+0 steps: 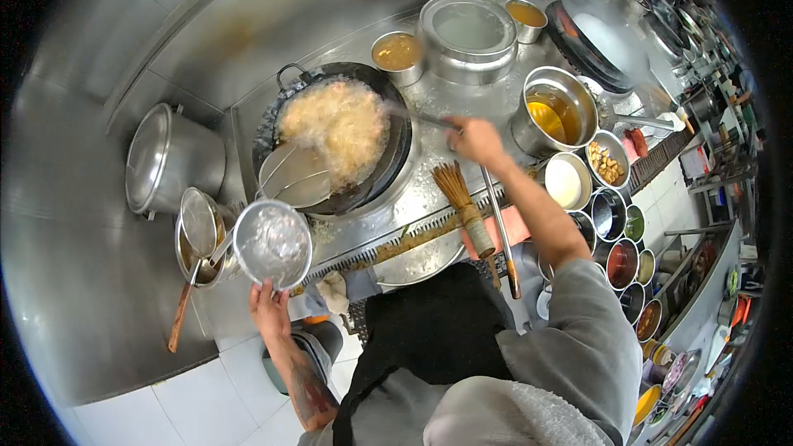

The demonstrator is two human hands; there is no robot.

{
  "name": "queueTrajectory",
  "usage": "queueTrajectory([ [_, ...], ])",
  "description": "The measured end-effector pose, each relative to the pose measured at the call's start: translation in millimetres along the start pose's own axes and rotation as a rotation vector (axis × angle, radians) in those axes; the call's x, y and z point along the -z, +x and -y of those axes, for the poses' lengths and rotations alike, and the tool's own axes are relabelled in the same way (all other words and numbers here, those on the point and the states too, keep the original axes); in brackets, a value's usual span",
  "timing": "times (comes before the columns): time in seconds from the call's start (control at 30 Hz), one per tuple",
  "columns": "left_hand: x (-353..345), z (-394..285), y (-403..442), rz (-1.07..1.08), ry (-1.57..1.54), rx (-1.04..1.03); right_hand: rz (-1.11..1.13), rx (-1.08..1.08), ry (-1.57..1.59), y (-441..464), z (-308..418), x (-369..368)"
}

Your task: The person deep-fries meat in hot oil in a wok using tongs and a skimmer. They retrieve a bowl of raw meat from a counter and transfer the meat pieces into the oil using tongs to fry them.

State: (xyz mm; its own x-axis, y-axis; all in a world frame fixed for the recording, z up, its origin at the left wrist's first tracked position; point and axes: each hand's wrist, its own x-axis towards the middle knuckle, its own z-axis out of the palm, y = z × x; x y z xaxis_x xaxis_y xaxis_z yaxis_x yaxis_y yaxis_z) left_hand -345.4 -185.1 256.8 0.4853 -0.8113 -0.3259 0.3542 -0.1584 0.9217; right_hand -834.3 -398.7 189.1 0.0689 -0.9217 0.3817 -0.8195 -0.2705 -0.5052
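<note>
My left hand (268, 307) grips the lower rim of a round metal bowl (273, 244), tilted beside the wok, with pale residue inside. My right hand (477, 140) is closed on a long-handled metal utensil (425, 118); it is blurred, and its far end is hidden over the wok. Pale food (334, 128) foams in the bubbling oil of the black wok (403, 144). A round strainer (293, 173) with wire loops sits at the wok's near left side. Below my right hand lie a bamboo brush (462, 202) and a rod with a wooden handle (500, 231).
A lidded pot (178, 161) stands left, near a strainer (198, 223) over a container. Behind are a large pot (468, 33) and a small pot of sauce (397, 54). An oil pot (553, 111) and several seasoning containers line the right. A second wok (599, 45) steams there.
</note>
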Motion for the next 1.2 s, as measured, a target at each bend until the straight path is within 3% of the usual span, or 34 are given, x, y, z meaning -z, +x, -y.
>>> queueTrajectory([
  [0.03, 7, 1, -4, -0.023, 0.007, -0.001, 0.042, -0.167, -0.059, 19, -18, 15],
  [0.1, 15, -4, -21, -0.074, 0.023, 0.005, -0.186, -0.213, -0.168, 65, -62, 39],
  [0.13, 16, -8, -27, -0.126, 0.024, 0.000, -0.191, -0.271, -0.299, 89, -79, 51],
  [0.17, 17, -10, -32, -0.122, 0.028, -0.001, -0.041, -0.422, -0.393, 111, -85, 64],
  [0.23, 22, -14, -44, -0.187, 0.069, -0.006, -0.005, -0.567, -0.411, 147, -127, 47],
  [0.37, 19, -17, -57, -0.210, 0.076, -0.015, 0.102, -0.608, -0.384, 171, -140, 38],
  [0.6, 27, -7, -45, -0.241, 0.064, 0.012, 0.061, -0.644, -0.361, 159, -128, 42],
  [0.7, 34, -6, -36, -0.141, 0.044, 0.024, 0.008, -0.667, -0.406, 144, -120, 49],
  [1.0, 29, -8, -26, -0.092, 0.025, 0.023, 0.119, -0.583, -0.410, 125, -113, 67],
  [1.1, 30, -4, -25, -0.095, 0.030, 0.032, 0.027, -0.601, -0.425, 130, -121, 63],
  [1.2, 28, -2, -29, -0.098, 0.043, 0.022, 0.070, -0.582, -0.426, 129, -113, 66],
])
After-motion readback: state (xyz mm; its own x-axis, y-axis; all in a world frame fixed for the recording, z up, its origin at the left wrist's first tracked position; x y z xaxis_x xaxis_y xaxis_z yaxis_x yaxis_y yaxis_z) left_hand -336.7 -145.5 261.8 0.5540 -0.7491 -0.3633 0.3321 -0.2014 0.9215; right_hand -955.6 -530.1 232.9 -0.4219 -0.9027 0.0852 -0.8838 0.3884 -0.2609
